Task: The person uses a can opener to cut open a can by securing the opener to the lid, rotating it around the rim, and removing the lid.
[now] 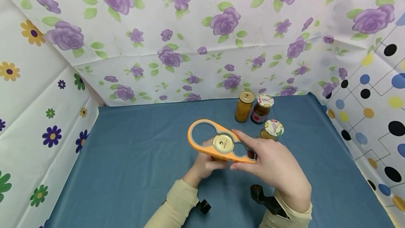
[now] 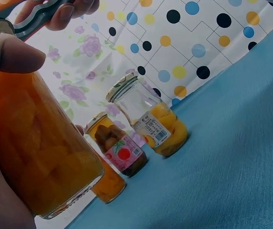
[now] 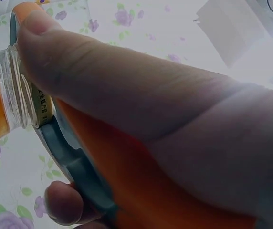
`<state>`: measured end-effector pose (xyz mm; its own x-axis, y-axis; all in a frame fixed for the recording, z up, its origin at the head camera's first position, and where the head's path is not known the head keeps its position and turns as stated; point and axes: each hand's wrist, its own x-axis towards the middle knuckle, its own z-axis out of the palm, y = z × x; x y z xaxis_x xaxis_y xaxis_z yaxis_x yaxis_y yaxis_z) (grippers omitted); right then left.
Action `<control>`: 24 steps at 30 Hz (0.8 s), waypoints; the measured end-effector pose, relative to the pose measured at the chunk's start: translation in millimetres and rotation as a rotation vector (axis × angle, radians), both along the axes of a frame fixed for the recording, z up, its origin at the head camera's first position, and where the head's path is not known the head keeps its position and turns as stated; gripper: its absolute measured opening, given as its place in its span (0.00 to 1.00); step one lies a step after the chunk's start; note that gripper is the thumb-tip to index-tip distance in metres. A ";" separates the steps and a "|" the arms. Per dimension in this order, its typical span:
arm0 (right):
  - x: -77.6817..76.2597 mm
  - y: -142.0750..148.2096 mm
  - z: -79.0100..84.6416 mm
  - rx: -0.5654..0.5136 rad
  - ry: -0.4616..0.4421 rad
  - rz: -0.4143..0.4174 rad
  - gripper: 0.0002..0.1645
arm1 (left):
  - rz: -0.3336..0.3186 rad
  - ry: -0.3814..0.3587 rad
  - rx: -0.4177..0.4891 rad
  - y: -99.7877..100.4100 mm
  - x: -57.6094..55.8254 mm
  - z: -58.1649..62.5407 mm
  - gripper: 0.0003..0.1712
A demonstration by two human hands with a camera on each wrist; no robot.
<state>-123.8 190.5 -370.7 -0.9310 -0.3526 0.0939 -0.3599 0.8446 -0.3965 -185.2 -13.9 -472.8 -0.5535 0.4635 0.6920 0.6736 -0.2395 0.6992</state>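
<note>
My left hand [image 1: 205,163] grips a glass jar of orange fruit [image 2: 41,148], held up off the blue cloth in the left wrist view. Round the jar's gold lid [image 1: 223,143] sits an orange jar opener [image 1: 202,147] with a grey inner lining. My right hand [image 1: 275,161] grips the opener's right end, fingers along its far edge and thumb along the near one. In the right wrist view the lid [image 3: 42,107] lies against the opener's grey lining, and the right thumb [image 3: 93,71] stretches along the orange frame. From above, the opener hides most of the held jar.
Behind the right hand stand a jar of orange fruit [image 1: 243,110], a dark jar with a pink label [image 1: 260,112] and a jar of yellow fruit [image 2: 162,124]. Blue cloth [image 1: 126,157] covers the table. Patterned sheets [image 1: 142,27] rise at the back and sides.
</note>
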 end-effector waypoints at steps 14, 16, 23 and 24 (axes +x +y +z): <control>-0.9 0.7 -2.5 0.000 0.010 0.002 0.49 | -0.035 -0.045 0.005 -1.5 0.7 2.0 0.23; -0.7 0.6 -2.6 -0.002 0.014 0.003 0.49 | -0.034 -0.035 0.003 -2.0 0.5 2.5 0.23; -0.2 -0.3 -0.9 -0.004 0.044 0.009 0.50 | -0.051 -0.036 0.005 -1.9 -7.9 -13.4 0.23; -0.1 -0.4 -0.6 -0.006 0.049 0.010 0.50 | -0.052 -0.038 0.008 -1.7 -9.9 -18.6 0.23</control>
